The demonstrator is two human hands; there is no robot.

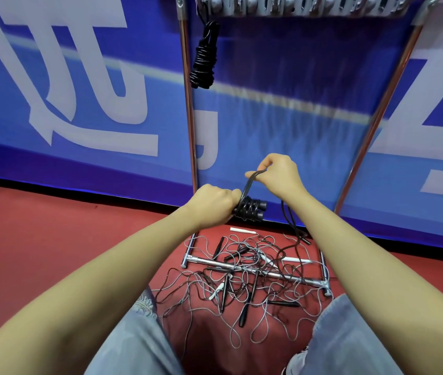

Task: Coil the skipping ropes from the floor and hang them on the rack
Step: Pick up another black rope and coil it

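Rope (248,209): handles are laid sideways, ends pointing right.
Left hand (213,203): grip is wrapped round rope.
Right hand (277,171): cord is pinched.
Writing: cannot be read.

Rack (187,109) uprights, centre frame: polished metal, shiny, w/ chrome-look base bar lower centre. Coiled rope (204,58) hung at top: black, glossy, plastic-looking. Bundle (250,209) in the hands (216,204), mid-frame: same glossy black cord. Floor (52,239): red, matt, smooth. Backdrop (79,90), upper left: blue/white, slight sheen. Trousers (139,345), bottom: pale denim, frayed at knee.
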